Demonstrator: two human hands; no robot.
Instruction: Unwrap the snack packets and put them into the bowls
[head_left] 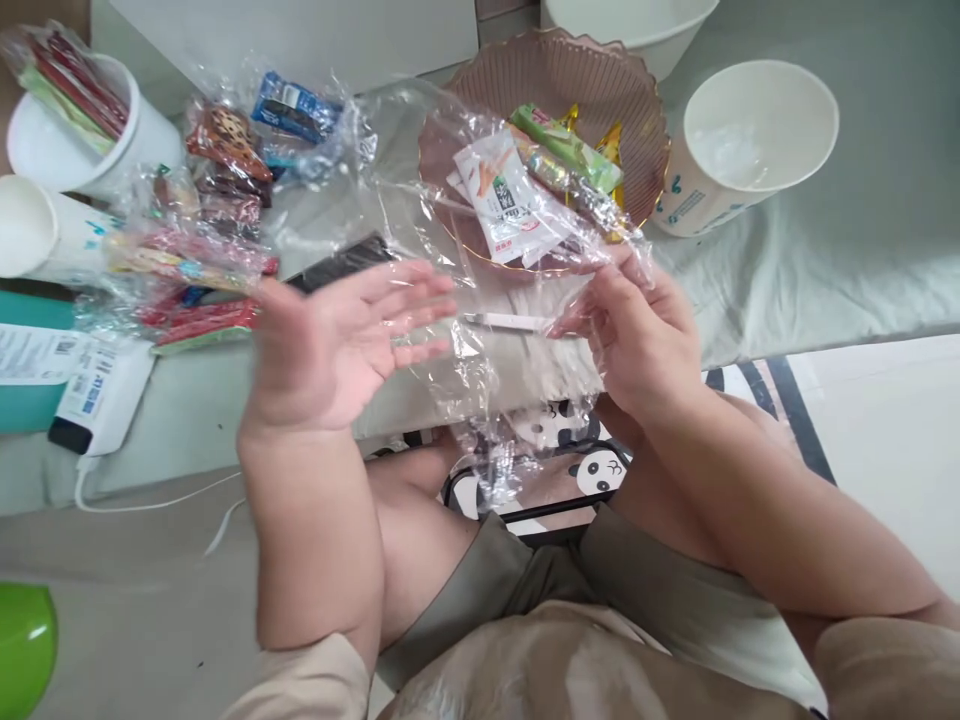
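Note:
My right hand (641,325) pinches the edge of a clear plastic bag (472,360), which hangs spread out in front of me. Beside the bag's left side is my left hand (341,345), fingers stretched and apart, with no grip on anything. Behind the bag stands a pink ribbed bowl (480,90) with a wavy gold rim. In it lie a white snack packet (499,195), a green-wrapped snack (566,150) and some yellow wrappers. A thin white stick-like thing (510,321) shows through the plastic near my right fingers.
Wrapped snacks (229,140) lie heaped at the left, near a white bucket (142,130) of long packets and a tipped paper cup (56,230). A white paper bucket (757,140) stands right of the bowl. A white power strip (112,400) with a cord lies at the left.

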